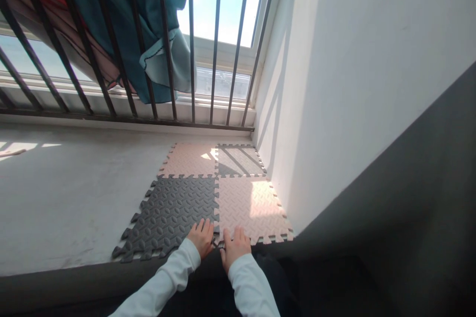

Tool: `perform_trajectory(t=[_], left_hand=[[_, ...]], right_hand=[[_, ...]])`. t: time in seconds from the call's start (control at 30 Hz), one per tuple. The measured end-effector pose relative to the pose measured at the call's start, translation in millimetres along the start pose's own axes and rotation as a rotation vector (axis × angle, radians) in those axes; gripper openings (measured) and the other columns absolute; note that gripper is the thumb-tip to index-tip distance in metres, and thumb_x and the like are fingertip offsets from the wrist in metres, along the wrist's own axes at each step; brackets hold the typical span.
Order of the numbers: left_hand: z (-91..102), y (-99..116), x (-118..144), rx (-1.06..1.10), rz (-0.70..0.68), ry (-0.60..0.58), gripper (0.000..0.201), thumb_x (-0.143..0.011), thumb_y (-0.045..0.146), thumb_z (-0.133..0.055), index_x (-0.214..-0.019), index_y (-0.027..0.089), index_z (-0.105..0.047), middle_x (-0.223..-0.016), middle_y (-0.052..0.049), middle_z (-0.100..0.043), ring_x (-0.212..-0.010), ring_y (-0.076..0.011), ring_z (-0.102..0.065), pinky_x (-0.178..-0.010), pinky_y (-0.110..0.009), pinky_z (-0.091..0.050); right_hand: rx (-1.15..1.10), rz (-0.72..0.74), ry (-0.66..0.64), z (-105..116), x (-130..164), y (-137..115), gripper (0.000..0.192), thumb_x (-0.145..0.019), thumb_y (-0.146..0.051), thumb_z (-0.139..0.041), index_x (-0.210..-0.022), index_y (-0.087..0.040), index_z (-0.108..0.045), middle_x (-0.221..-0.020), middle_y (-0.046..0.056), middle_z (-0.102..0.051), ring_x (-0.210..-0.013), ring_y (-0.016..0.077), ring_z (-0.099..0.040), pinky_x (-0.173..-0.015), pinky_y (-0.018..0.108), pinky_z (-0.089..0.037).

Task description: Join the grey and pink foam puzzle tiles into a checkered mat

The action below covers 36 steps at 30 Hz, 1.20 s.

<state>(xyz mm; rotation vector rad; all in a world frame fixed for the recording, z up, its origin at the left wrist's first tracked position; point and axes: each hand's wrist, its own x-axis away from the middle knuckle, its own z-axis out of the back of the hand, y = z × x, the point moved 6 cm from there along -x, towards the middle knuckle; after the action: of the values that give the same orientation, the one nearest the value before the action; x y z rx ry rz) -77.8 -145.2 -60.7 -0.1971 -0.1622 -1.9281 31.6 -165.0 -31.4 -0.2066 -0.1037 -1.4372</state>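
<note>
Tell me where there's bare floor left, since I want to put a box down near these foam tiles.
Bare floor runs left of the dark tile, up to the railing. It is crowded by the wall, where tiles fill the corner and both hands press the near seam.

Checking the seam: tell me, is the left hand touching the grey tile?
Touching. The head view shows the left hand flat on the grey tile's near edge.

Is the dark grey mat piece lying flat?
Yes. The dark grey mat piece lies flat on the ledge, joined to the pink piece.
</note>
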Motion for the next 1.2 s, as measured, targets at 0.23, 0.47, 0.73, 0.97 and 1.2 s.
perform_trajectory(t=[0.23, 0.47, 0.73, 0.97, 1.2], left_hand=[[8.6, -5.7, -0.8, 0.026, 0.003, -0.042, 0.057, -0.07, 0.025, -0.043, -0.125, 0.011, -0.039, -0.131, -0.015, -0.038, -0.119, -0.0276, -0.034, -0.094, -0.041, -0.034], [18.2, -11.3, -0.6, 0.075, 0.009, -0.041, 0.051, -0.072, 0.022, -0.039, -0.123, 0.014, -0.042, -0.129, -0.011, -0.041, -0.119, -0.0225, -0.037, -0.095, -0.036, -0.035], [30.5, -25.3, -0.4, 0.196, 0.083, -0.005, 0.046, -0.075, 0.026, -0.039, -0.121, 0.022, -0.045, -0.128, -0.003, -0.045, -0.116, -0.0184, -0.041, -0.094, -0.03, -0.037], [47.2, -31.4, 3.5, 0.245, 0.113, 0.028, 0.043, -0.078, 0.029, -0.038, -0.119, 0.024, -0.046, -0.126, -0.002, -0.047, -0.112, -0.0172, -0.046, -0.093, -0.027, -0.037], [58.0, -36.2, 6.3, 0.248, 0.114, 0.034, 0.042, -0.08, 0.028, -0.036, -0.12, 0.022, -0.045, -0.125, -0.002, -0.048, -0.111, -0.0156, -0.046, -0.092, -0.025, -0.038]], right_hand=[[-0.028, 0.013, -0.007, 7.1, 2.7, -1.2, 0.056, -0.07, -0.041, -0.053, -0.122, -0.025, -0.04, -0.129, 0.016, -0.037, -0.119, 0.0312, -0.03, -0.089, 0.043, -0.026], [-0.041, 0.02, -0.012, 7.1, 2.6, -1.6, 0.056, -0.07, -0.041, -0.052, -0.122, -0.024, -0.04, -0.129, 0.017, -0.036, -0.119, 0.032, -0.03, -0.089, 0.043, -0.026], [0.003, -0.029, -0.025, -0.5, -1.8, -1.3, 0.057, -0.07, -0.043, -0.053, -0.122, -0.027, -0.039, -0.13, 0.014, -0.036, -0.119, 0.0308, -0.029, -0.09, 0.044, -0.025], [0.014, -0.028, -0.026, 1.4, -1.3, -1.4, 0.056, -0.07, -0.042, -0.053, -0.122, -0.028, -0.04, -0.129, 0.015, -0.036, -0.119, 0.0305, -0.03, -0.088, 0.042, -0.025], [0.01, -0.022, -0.016, 2.3, -1.0, -1.7, 0.056, -0.069, -0.042, -0.053, -0.121, -0.028, -0.04, -0.128, 0.014, -0.037, -0.118, 0.0314, -0.03, -0.088, 0.043, -0.025]])
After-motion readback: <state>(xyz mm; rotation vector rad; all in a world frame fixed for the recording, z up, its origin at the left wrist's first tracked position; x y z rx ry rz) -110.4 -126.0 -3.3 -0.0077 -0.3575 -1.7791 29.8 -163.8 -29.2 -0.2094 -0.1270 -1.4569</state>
